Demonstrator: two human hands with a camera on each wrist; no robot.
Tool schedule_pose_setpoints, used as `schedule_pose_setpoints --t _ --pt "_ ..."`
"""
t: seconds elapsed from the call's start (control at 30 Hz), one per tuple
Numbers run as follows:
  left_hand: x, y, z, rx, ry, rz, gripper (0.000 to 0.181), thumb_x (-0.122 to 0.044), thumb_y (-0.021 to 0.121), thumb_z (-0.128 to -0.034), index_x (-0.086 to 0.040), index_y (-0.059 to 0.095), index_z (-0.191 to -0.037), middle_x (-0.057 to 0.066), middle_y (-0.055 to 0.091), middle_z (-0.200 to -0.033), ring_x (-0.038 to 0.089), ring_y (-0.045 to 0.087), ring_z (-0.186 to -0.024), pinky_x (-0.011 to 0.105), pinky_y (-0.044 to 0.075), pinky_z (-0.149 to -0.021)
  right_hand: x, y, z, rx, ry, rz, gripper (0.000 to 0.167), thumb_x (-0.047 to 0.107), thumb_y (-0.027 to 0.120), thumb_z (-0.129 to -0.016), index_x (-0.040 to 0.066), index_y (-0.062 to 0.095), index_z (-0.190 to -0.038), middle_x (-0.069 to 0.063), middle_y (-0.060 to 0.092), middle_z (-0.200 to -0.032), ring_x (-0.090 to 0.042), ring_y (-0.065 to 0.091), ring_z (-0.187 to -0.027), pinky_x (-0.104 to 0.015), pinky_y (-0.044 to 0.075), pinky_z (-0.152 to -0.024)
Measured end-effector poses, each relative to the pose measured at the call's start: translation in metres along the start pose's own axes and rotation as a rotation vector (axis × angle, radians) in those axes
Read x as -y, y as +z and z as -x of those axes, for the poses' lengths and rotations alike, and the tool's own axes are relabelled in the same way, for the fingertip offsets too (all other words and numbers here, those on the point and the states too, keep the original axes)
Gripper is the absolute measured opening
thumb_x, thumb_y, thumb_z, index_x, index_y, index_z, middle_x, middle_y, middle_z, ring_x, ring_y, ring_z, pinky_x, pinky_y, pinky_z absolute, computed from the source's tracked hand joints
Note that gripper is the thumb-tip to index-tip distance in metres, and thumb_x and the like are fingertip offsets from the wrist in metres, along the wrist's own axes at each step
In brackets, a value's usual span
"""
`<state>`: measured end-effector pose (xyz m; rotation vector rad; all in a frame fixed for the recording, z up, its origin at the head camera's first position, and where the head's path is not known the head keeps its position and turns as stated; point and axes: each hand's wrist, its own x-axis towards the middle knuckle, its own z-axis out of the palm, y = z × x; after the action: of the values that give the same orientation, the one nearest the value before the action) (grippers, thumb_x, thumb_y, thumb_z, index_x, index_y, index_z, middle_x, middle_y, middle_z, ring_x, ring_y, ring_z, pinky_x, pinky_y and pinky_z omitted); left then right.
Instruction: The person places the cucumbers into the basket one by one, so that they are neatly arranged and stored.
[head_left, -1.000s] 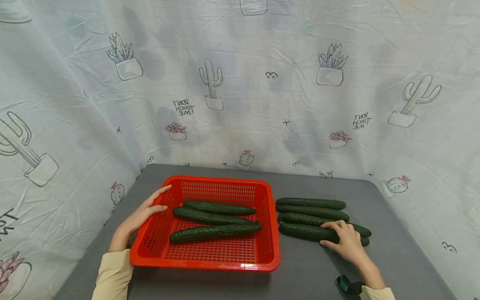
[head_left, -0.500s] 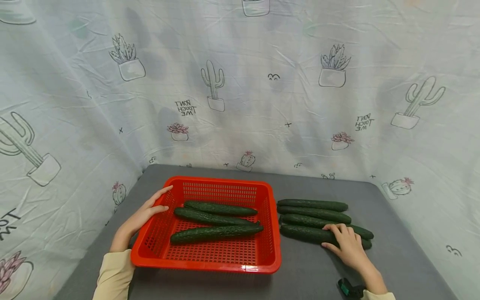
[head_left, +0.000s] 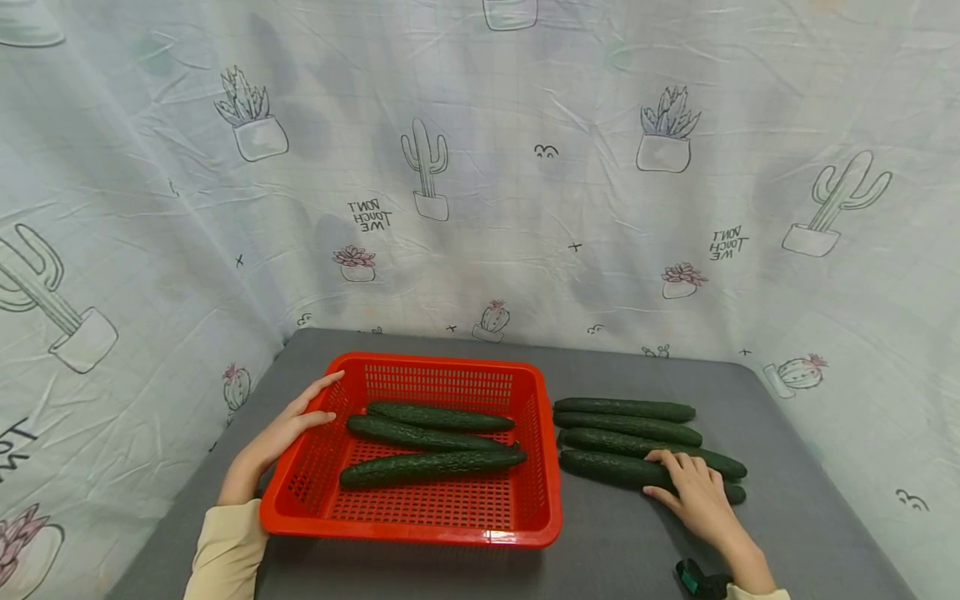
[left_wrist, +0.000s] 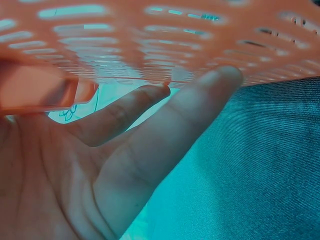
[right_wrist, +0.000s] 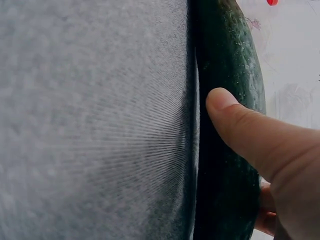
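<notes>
On the left stands a red plastic basket [head_left: 408,530] with slotted walls, and three dark green cucumbers lie in it. My left hand [head_left: 281,435] holds the basket's left side, thumb and a finger over the rim. In the left wrist view, other fingers [left_wrist: 145,145] reach under the rim against the slotted outer wall [left_wrist: 200,45]. To the right of the basket, my right hand [head_left: 697,496] grips the nearest cucumber [head_left: 611,469] of a row on the table. The right wrist view shows the thumb [right_wrist: 240,117] pressed on that cucumber [right_wrist: 227,195]; most other fingers are hidden.
Behind the gripped one lie several more cucumbers [head_left: 626,408], side by side on the grey table [head_left: 600,542]. A dark band with a green face [head_left: 697,577] is at the right wrist. White cloth with plant drawings [head_left: 502,183] surrounds the table's back and sides.
The view shifts very slightly. Both hands stay where they were, and the cucumbers and basket show no clear movement.
</notes>
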<state>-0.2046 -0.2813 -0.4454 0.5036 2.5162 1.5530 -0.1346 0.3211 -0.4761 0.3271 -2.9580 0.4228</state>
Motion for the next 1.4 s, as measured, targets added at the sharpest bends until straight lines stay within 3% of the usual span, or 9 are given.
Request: schedule_pose_setpoints --t 0.47,0.7,1.4 --pt "0.002 0.0 0.0 0.0 0.01 -0.001 0.06 -0.016 0.045 -0.0964 -0.017 0.018 -0.149 0.014 0.006 -0.154 0.04 0.009 -0.137 0.065 0.024 -0.095 0.004 -0.008 0.001 -0.087 -0.052 -0.031 0.041 0.029 0.071 -0.081 0.018 0.053 -0.117 -0.007 0.053 -0.105 -0.028 0.049 -0.094 -0.055 0.031 -0.08" --pt "0.001 0.0 0.001 0.006 0.0 0.002 0.059 -0.018 0.045 -0.0965 -0.019 0.018 -0.149 0.013 0.006 -0.154 0.04 0.014 -0.135 0.063 0.027 -0.094 0.008 -0.014 0.001 -0.18 -0.099 -0.019 0.046 0.025 0.074 -0.077 0.017 0.053 -0.117 -0.006 0.051 -0.102 -0.025 0.045 -0.089 -0.05 0.03 -0.078" --pt "0.001 0.0 0.001 0.002 0.006 0.004 0.06 -0.017 0.045 -0.0964 -0.018 0.017 -0.149 0.014 0.005 -0.155 0.041 0.008 -0.137 0.066 0.023 -0.095 0.044 -0.049 -0.009 -0.295 -0.133 -0.091 0.049 0.02 0.074 -0.078 0.012 0.052 -0.121 -0.011 0.05 -0.106 -0.031 0.044 -0.093 -0.05 0.027 -0.079"
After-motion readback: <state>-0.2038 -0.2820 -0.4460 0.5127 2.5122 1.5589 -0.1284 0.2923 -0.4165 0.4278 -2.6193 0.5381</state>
